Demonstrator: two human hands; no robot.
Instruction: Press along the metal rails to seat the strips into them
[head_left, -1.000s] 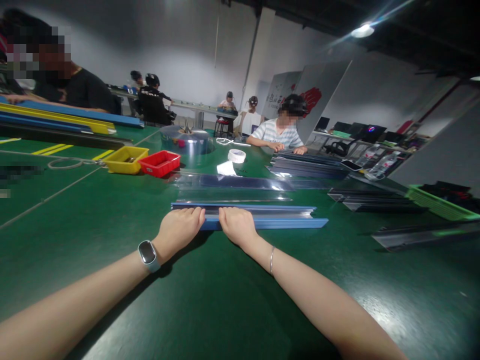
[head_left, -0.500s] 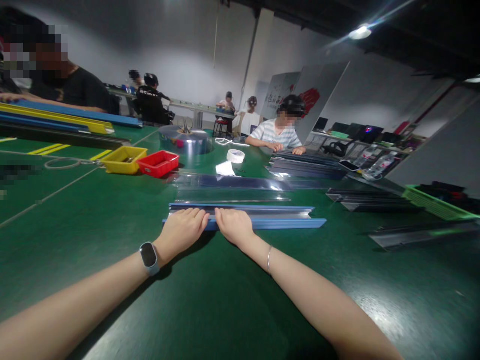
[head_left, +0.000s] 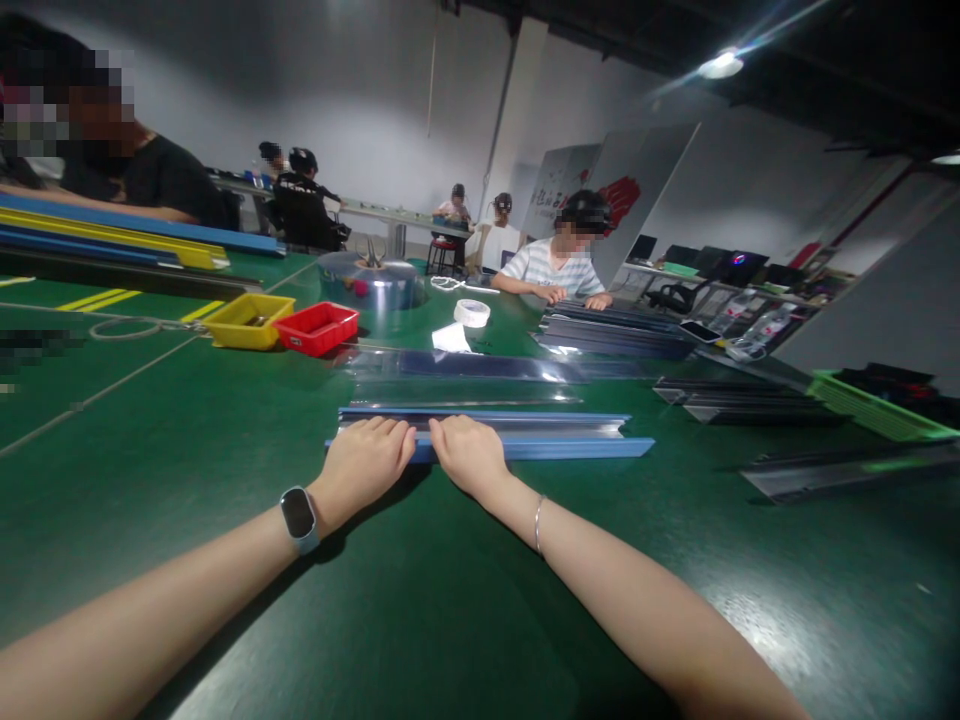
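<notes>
A long blue channel-shaped profile (head_left: 577, 447) with a silvery inside lies crosswise on the green table (head_left: 420, 610). Near its left end, my left hand (head_left: 371, 455) is closed over it, fingers curled across the channel. My right hand (head_left: 469, 450) grips the same piece just to the right, the two thumbs a small gap apart. Both sets of fingertips are partly hidden inside the channel. Just beyond the profile lie clear plastic strips (head_left: 465, 390), flat on the tabletop.
A yellow bin (head_left: 251, 322), red bin (head_left: 319, 328), tape roll (head_left: 472, 313) and large film roll (head_left: 367, 280) stand farther back. Dark profiles (head_left: 750, 402) and a green basket (head_left: 877, 405) are at right. A co-worker (head_left: 559, 255) sits opposite, another at left beside blue and yellow profiles (head_left: 112, 235).
My hands and the blue profile are practically where they were. At the far left, the co-worker's hand has drawn out of sight behind the profiles.
</notes>
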